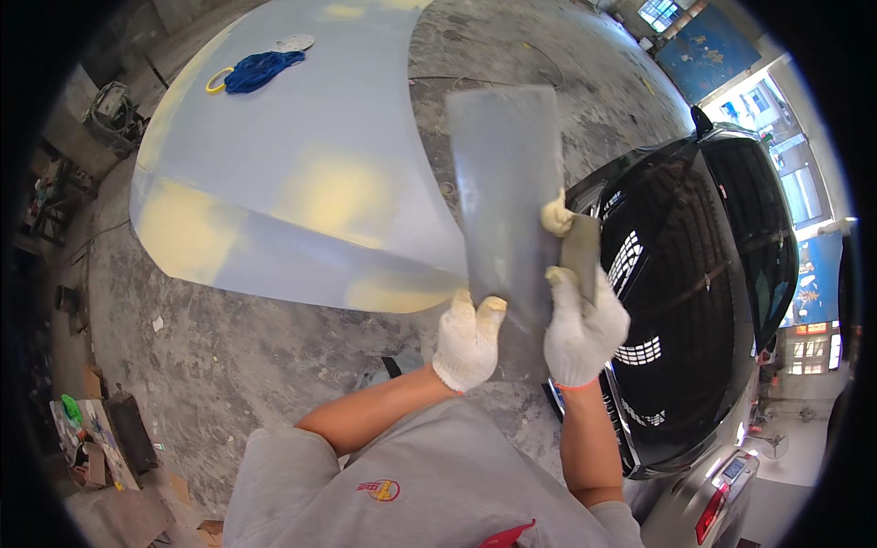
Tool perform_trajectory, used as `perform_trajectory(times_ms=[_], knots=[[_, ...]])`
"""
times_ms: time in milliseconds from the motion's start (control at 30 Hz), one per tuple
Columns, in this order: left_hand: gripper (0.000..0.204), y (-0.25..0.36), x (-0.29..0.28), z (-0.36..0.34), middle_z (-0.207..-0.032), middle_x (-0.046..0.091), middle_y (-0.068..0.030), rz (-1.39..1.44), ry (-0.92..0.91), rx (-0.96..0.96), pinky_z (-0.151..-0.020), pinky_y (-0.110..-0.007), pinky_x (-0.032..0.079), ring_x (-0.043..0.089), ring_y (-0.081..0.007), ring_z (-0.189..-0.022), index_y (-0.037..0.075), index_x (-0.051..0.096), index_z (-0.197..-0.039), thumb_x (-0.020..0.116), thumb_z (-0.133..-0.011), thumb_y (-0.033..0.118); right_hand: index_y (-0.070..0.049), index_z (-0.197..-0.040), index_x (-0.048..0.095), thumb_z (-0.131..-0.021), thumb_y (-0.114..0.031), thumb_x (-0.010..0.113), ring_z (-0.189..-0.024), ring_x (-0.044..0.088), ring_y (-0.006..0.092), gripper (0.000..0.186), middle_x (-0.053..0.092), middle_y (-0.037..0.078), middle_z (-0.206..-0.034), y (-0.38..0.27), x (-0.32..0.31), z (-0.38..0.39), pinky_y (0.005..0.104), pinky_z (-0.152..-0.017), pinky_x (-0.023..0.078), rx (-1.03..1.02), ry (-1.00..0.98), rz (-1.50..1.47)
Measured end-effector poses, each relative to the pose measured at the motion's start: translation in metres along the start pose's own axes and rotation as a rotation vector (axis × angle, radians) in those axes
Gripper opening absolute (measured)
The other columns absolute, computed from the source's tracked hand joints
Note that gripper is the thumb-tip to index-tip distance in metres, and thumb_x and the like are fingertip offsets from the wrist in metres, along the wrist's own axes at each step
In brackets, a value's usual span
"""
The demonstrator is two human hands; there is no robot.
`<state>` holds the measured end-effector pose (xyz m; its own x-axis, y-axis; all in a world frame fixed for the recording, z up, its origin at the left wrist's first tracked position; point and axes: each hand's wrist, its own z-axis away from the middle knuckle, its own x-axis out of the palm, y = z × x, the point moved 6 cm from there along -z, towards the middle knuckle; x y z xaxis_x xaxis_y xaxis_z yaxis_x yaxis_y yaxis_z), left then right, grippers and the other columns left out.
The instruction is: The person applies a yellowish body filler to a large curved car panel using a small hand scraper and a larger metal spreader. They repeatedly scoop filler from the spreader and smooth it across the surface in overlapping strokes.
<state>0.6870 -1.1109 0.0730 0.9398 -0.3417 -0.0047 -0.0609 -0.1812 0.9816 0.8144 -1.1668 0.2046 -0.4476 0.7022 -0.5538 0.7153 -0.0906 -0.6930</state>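
Note:
My left hand (pixel 470 340), in a white knit glove, grips the near end of a long, flat grey mixing board (pixel 504 173), with the thumb on top. In my gloved right hand (pixel 586 329) is a flat, grey-brown putty spreader (pixel 580 254), its blade pointing away from me. A lump of cream-coloured putty (pixel 556 217) clings to the far corner of the spreader, by the board's right edge. Left of the board lies a grey car hood (pixel 365 119) with pale yellow patches.
On the hood rest a blue cloth (pixel 263 71), a yellow tape roll (pixel 217 82) and a whitish disc (pixel 294 43). A glossy black car (pixel 685 301) stands close on my right. A hose (pixel 539 57) crosses the stained concrete floor. Boxes (pixel 94 466) sit at lower left.

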Motion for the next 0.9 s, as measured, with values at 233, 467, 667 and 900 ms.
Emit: perform_trajectory(times_ms=[233,467,667,900], knots=[[0.039,0.006,0.0,-0.036,-0.093,0.07,-0.0186,-0.007,0.196,0.046,-0.076,-0.042,0.054,0.064,-0.0272,-0.081,-0.011,0.059,-0.114,0.06,-0.112,0.027,-0.004,-0.127,0.076,-0.099,-0.022,0.071,-0.062,0.066,0.024,0.034,0.069,0.017,-0.077,0.037,-0.015,-0.003,0.0358,-0.063,0.053,0.253,-0.406,0.024],[0.032,0.03,0.032,-0.018,-0.082,0.059,-0.0127,-0.032,0.273,0.033,-0.069,-0.04,0.048,0.053,-0.0241,-0.072,-0.007,0.058,-0.105,0.057,-0.113,0.025,-0.004,-0.057,0.051,-0.103,-0.017,0.074,-0.052,0.036,0.004,0.053,0.047,-0.007,-0.057,0.063,-0.049,-0.029,0.0292,-0.047,0.025,0.38,0.196,-0.805],[0.036,0.025,0.054,-0.002,-0.078,0.059,-0.02,-0.149,0.429,-0.049,-0.068,-0.044,0.048,0.055,-0.0332,-0.071,-0.007,0.056,-0.1,0.062,-0.111,0.027,0.005,-0.094,0.073,-0.103,-0.019,0.07,-0.061,0.052,0.009,0.026,0.068,0.005,-0.069,0.097,-0.033,-0.019,0.0321,-0.057,0.043,0.156,-0.465,-0.411],[0.037,0.054,0.076,0.026,-0.103,0.071,-0.0192,0.01,0.655,0.007,-0.088,-0.039,0.052,0.063,-0.0271,-0.091,-0.008,0.062,-0.123,0.065,-0.11,0.026,0.007,-0.131,0.065,-0.109,-0.015,0.06,-0.101,0.073,0.0168,0.032,0.074,0.009,-0.12,0.189,-0.039,-0.051,0.0319,-0.089,0.06,0.728,-0.349,-1.098]])
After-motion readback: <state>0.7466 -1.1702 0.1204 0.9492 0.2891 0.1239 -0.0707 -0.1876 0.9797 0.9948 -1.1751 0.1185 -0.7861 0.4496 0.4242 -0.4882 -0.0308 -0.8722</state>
